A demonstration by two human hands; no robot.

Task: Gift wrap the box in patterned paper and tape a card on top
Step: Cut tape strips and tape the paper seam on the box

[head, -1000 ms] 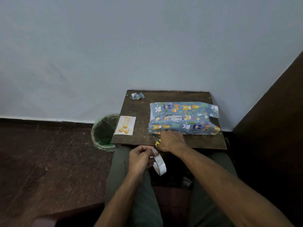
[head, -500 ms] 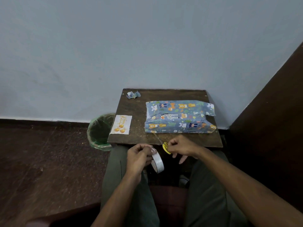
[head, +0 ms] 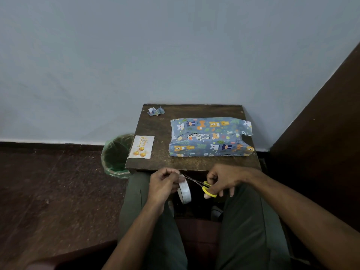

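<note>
The box (head: 210, 139), wrapped in blue paper with cartoon animals, lies on the right half of a small dark wooden table (head: 155, 160); loose paper flaps stick out at its right end. A white birthday card (head: 141, 146) with gold balloons lies at the table's left edge. Below the table's near edge, over my lap, my left hand (head: 163, 185) grips a roll of clear tape (head: 184, 191). My right hand (head: 224, 181) holds yellow-handled scissors (head: 202, 186), whose blades point left at the tape by my left fingers.
A crumpled scrap of patterned paper (head: 155, 111) lies at the table's far left corner. A green-lined waste bin (head: 116, 154) stands on the floor left of the table. A wall rises right behind the table; dark wooden furniture (head: 321, 123) stands at the right.
My right hand has lifted the scissors off the table's near edge by the box and brought them down over my lap, blades now at the tape. My left hand stayed with the roll.
</note>
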